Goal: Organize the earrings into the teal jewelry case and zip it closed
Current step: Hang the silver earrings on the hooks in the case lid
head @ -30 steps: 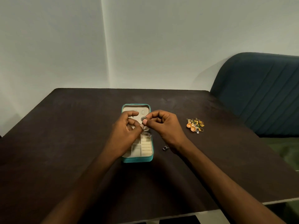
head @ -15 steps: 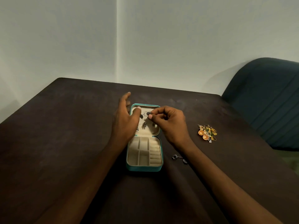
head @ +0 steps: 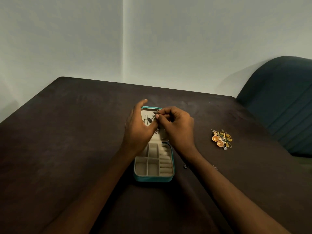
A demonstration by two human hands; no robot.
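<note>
Right now you hold a small dark earring [head: 155, 113] over the open lid [head: 163, 134] of the teal case [head: 154, 178], which lies unzipped in the middle of the surface [head: 67, 132]. Your right hand [head: 177, 127] has its fingertips pinched together on the earring; your left hand [head: 139, 129] stands beside the lid's left edge with its fingers straight and its thumb reaching in toward the other earrings hanging there.

That pinch looks light, and I judge the earring could slip and fall into the tray compartments or onto the surface. If your left thumb pushes too far, it may knock loose the pieces already hung in the lid, or tip the lid shut. A pile of gold earrings [head: 221, 139] waits well apart to your right, and a small dark piece [head: 185, 166] lies just beside your right wrist, where your forearm could sweep it off.

Compared with half a second ago, your hands sit closer together, your left thumb has moved further in over the lid, and the camera has tilted slightly.
</note>
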